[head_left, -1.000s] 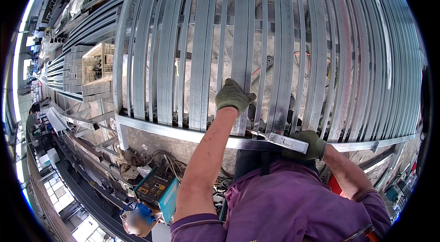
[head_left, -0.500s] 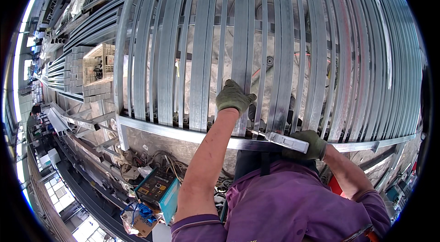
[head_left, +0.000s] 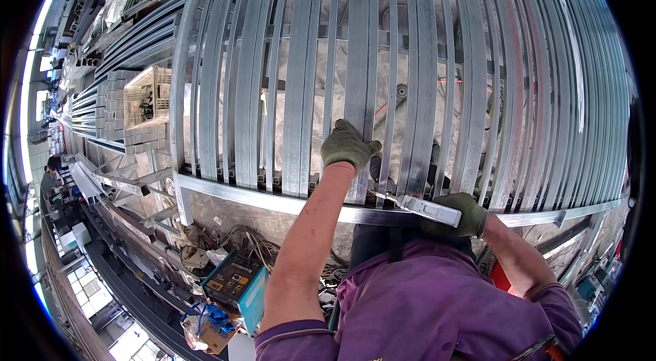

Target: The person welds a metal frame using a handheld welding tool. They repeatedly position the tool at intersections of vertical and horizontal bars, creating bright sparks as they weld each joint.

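My left hand (head_left: pixel 347 146), in a green work glove, grips a wide grey metal tube (head_left: pixel 361 74) from above, thumb over its right side and fingers over its left. Closed in my gloved right hand (head_left: pixel 468 216) is a pale grey, boxy hand tool (head_left: pixel 432 210) with a slim metal tip. That tip points left, to the near end of the tube, just above the frame's front rail (head_left: pixel 287 204). Whether it touches the metal I cannot tell. Wide and narrow tubes lie side by side, running away from me inside the frame.
A teal machine with a dark control panel (head_left: pixel 236 278) stands at lower left, by a tangle of cables (head_left: pixel 253 241). Farther left are a beige plastic crate (head_left: pixel 161 91) and stacked metal tubes (head_left: pixel 113 105). Closely packed tubes (head_left: pixel 581 88) fill the frame's right side.
The boxy tool has tilted very slightly in my right hand. My left hand stays on the same tube.
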A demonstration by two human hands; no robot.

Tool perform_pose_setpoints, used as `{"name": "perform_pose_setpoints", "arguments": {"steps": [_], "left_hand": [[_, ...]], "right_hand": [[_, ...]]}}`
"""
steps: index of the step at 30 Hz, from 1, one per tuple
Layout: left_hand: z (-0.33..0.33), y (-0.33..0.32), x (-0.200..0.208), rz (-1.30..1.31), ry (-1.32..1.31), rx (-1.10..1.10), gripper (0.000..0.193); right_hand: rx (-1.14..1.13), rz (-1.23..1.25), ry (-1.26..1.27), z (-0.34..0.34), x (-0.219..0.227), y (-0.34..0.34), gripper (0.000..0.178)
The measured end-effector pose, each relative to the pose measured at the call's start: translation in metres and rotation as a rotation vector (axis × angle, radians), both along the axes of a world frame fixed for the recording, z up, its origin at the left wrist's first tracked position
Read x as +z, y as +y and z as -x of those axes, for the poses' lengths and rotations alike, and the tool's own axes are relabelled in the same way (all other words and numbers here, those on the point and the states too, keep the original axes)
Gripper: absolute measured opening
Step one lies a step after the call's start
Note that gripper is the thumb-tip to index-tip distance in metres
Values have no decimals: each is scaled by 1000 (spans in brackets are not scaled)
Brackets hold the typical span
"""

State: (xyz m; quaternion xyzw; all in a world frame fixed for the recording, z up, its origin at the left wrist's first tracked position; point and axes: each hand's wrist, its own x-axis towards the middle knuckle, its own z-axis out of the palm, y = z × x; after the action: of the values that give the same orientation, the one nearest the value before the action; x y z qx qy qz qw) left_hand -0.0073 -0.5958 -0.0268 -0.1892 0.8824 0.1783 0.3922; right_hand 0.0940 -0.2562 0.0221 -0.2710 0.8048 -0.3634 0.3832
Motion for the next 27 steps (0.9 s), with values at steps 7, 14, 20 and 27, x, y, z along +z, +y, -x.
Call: {"name": "perform_pose_setpoints", "arguments": {"steps": [7, 14, 20, 27], "left_hand": [[1, 0, 8, -12, -5, -6, 112], [-2, 4, 11, 13, 14, 11, 112], [9, -8, 6, 17, -85, -97, 111], [18, -13, 15, 51, -119, -223, 97]], "right_hand": [[-18, 25, 0, -1, -1, 1, 41], [7, -8, 11, 1, 0, -1, 39], [-22, 70, 1, 3, 5, -2, 38], [-20, 79, -114, 24, 17, 2, 43]]}}
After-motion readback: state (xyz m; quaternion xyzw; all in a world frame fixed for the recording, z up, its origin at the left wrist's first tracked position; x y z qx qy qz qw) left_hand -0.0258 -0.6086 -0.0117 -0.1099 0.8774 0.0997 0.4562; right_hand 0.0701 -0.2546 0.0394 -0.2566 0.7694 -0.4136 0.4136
